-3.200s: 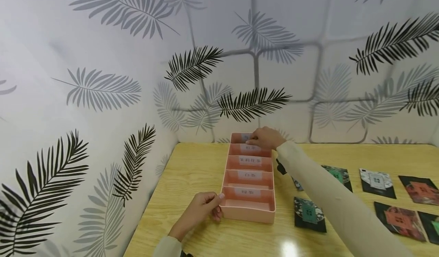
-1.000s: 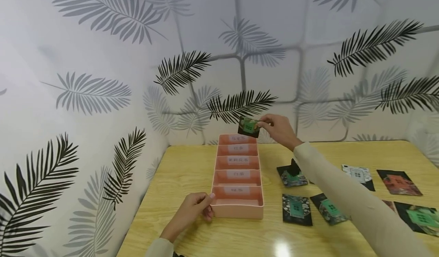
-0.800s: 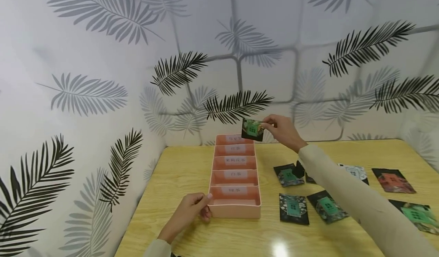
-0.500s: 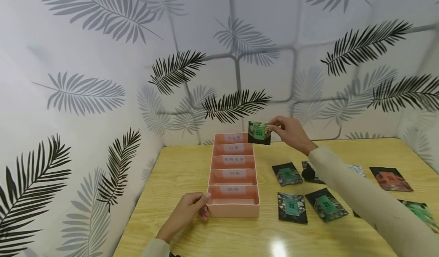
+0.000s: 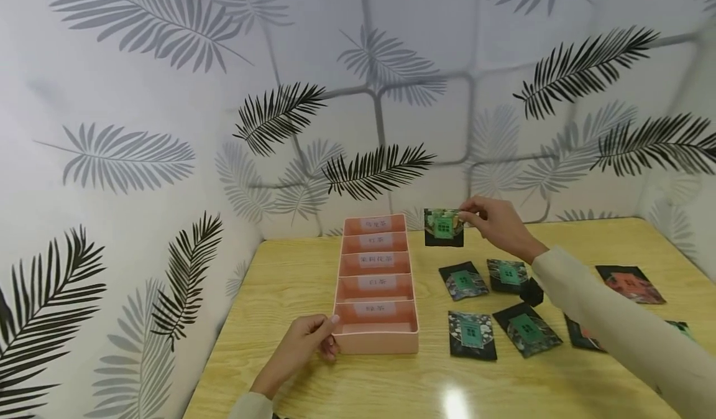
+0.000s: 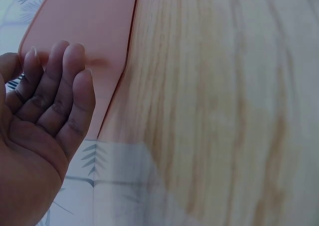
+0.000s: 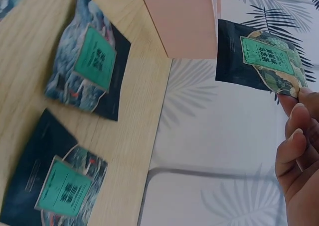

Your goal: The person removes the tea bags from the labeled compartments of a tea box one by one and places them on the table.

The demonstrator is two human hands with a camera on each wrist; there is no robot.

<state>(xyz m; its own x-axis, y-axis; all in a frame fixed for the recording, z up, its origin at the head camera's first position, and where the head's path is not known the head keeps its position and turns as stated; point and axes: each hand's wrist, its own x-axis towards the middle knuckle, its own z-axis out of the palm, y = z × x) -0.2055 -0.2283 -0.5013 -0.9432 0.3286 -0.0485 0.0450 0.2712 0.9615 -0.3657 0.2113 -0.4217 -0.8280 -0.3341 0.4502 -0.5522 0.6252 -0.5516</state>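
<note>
My right hand (image 5: 500, 225) pinches a tea sachet (image 5: 444, 227) by its right edge, between thumb and fingertips. In the right wrist view the sachet (image 7: 261, 56) is dark, with a green label and a leafy print, and is held up in the air. It hangs to the right of the far end of a long pink box (image 5: 377, 344). The box has several compartments in a row, each with a white handwritten label. At its near left corner my left hand (image 5: 304, 338) holds the box, thumb on the rim and fingers (image 6: 75, 86) against the outer wall.
Right of the box, several more sachets lie flat on the wooden table (image 5: 279, 282). Among them are a white-flowered sachet (image 5: 472, 335), a green-labelled sachet (image 5: 526, 329) and a red-labelled sachet (image 5: 631, 284), while my right sleeve (image 5: 610, 319) covers part of others. A patterned wall stands behind.
About three seconds ago my right hand was at the box's rear compartment. It has since lifted into view with the sachet and moved right, away from the box. My left hand stays at the corner.
</note>
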